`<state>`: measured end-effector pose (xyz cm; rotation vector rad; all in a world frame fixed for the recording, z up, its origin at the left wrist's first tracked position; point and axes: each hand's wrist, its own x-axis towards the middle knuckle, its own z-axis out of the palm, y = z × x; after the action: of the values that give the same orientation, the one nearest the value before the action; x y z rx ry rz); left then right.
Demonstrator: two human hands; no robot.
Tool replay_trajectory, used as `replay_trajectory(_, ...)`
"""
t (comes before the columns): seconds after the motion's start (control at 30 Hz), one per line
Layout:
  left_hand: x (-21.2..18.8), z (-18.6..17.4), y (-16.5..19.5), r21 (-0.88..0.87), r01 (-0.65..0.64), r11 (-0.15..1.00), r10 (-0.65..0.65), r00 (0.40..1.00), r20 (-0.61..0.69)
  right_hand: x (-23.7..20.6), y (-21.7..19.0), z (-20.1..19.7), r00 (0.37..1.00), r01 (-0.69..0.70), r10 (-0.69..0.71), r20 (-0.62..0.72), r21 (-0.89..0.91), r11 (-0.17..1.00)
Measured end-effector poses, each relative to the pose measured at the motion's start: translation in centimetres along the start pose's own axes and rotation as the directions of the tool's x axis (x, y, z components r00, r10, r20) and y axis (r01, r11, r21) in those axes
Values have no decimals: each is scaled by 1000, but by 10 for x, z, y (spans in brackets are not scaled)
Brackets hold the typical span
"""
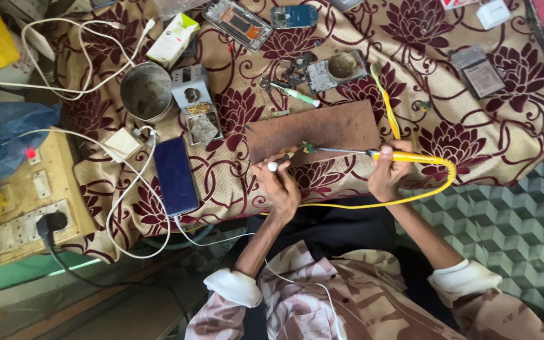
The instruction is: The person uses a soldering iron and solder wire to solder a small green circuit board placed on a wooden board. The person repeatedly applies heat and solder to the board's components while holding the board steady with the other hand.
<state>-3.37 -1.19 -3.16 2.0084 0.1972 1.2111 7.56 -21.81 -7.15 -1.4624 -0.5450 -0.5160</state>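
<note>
A tiny green circuit piece lies at the near edge of the brown board on the tabletop, light and fragile, best pinned by its edges. The right hand has its grip closed around the yellow soldering iron, tip touching the piece. The left hand pinches a thin white-tipped tool just beside it. The dark phone lies well to the left; the board leaves open room, though the tabletop edge is close.
</note>
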Motion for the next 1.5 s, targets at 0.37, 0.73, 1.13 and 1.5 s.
replay_trajectory(0.37, 2, 1, 0, -29, 13, 999, -12, 1000, 26, 36, -59, 15, 996, 62, -33, 85, -371, 926)
replay_trajectory(0.73, 2, 2, -3, -22, 27, 999, -27, 1000, 15, 50, -81, 29, 977, 142, -77, 199, -335, 932)
replay_trajectory(1.13, 4, 2, 0, -193, 140, 971, -149, 988, -35, 81, -72, 26, 898, 282, -105, 427, -379, 881)
replay_trajectory(1.5, 3, 2, -2, -92, 55, 994, -58, 998, -28, -8, -37, 3, 997, 23, -14, 79, -124, 992)
